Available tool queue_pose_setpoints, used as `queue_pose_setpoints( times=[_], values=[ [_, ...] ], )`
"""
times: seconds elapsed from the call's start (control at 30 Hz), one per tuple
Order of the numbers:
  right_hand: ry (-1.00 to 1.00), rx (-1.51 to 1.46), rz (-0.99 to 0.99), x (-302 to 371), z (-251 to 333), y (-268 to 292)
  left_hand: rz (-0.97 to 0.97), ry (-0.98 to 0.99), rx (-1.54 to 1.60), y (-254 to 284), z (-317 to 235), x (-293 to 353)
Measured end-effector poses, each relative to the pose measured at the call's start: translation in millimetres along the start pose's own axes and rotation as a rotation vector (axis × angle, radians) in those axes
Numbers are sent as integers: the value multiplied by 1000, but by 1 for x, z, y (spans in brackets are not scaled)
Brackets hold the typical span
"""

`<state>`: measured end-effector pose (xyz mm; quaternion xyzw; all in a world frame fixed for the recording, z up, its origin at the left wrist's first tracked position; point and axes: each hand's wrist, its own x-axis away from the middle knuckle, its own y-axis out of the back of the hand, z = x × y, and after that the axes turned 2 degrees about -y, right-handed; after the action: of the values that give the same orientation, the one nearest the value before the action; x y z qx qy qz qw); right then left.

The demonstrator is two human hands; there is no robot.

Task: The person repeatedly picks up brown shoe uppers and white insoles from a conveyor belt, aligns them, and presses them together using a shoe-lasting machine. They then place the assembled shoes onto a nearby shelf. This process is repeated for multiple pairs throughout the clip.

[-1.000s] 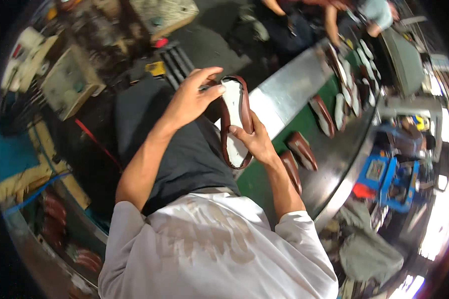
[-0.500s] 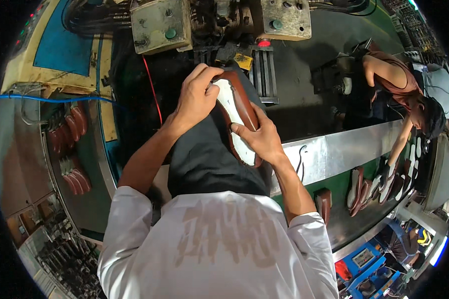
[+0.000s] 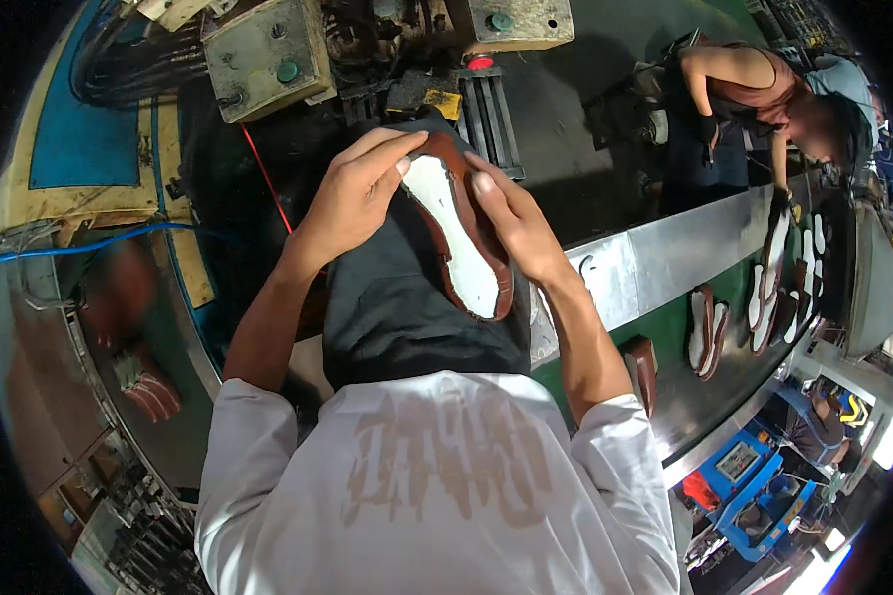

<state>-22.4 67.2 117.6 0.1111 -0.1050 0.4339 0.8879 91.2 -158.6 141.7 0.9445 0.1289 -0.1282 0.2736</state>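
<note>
A brown leather shoe upper (image 3: 500,281) lies bottom side up over my lap, its white insole board (image 3: 456,238) facing me and the brown edge folded round it. My left hand (image 3: 352,198) grips the far end, its fingertips on the brown rim at the upper left. On the right side, my right hand (image 3: 514,223) holds the upper along its far half, thumb bent beside the brown edge. Whatever is inside the upper is hidden. Dark trousers (image 3: 387,297) are beneath it.
Ahead stands a grimy machine with grey control boxes (image 3: 268,61) and green buttons. On the right a conveyor with a metal edge (image 3: 655,268) carries several brown uppers (image 3: 702,332). A co-worker (image 3: 754,84) reaches onto it. More brown uppers (image 3: 149,392) lie at the left.
My right hand has slid toward the upper's far end, its thumb off the white board. The upper has rolled to show its underside more fully. The view has shifted.
</note>
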Motion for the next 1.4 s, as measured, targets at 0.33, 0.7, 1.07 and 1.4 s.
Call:
queue_pose_setpoints(
  times=[0.33,0.7,1.07,1.4],
  values=[
    [19,485,-124,44,-6,-38,44,7,-50,8,4,23],
    [465,373,-295,22,-39,-45,23,33,657,8,-76,49],
    [576,297,-247,19,-105,-62,56,-42,180,-22,-68,53],
    [550,311,-311,19,-104,-62,70,-44,185,-23,-71,40]
  ],
)
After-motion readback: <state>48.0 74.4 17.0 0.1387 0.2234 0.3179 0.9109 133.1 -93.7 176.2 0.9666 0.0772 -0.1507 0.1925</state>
